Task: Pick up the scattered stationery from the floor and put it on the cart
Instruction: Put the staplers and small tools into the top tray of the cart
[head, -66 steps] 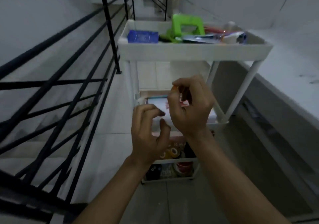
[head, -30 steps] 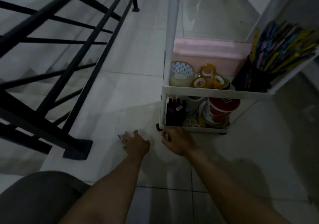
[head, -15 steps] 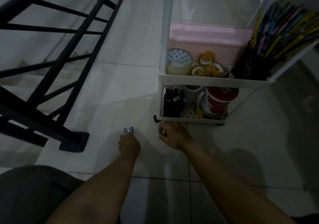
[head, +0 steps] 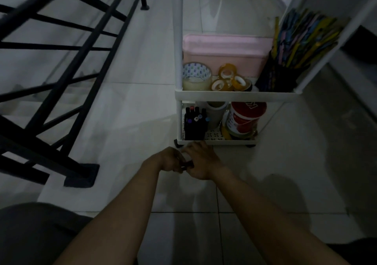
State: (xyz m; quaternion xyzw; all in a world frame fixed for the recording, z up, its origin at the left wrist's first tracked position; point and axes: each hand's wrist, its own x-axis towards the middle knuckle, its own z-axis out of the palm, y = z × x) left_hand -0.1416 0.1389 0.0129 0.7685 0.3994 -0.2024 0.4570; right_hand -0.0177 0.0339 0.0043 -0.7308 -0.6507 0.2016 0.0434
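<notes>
My left hand (head: 170, 160) and my right hand (head: 204, 163) meet low over the white floor tiles, just in front of the white cart's bottom shelf (head: 216, 142). Both have curled fingers. Between them shows a small dark reddish stationery piece (head: 186, 164), gripped where the fingers meet; most of it is hidden. The dim light keeps me from naming it. I see no other loose stationery on the floor.
The cart's middle shelf (head: 234, 95) holds tape rolls (head: 196, 76), a pink box (head: 226, 52) and a cup of pens (head: 285, 60). Markers (head: 194, 123) and a red-lidded tub (head: 246, 117) stand on the bottom shelf. A black stair railing (head: 81, 81) runs along the left.
I dropped from standing at the cart to floor level. My left hand picked a small purple item off the tiles, then moved right until it met my right hand.
</notes>
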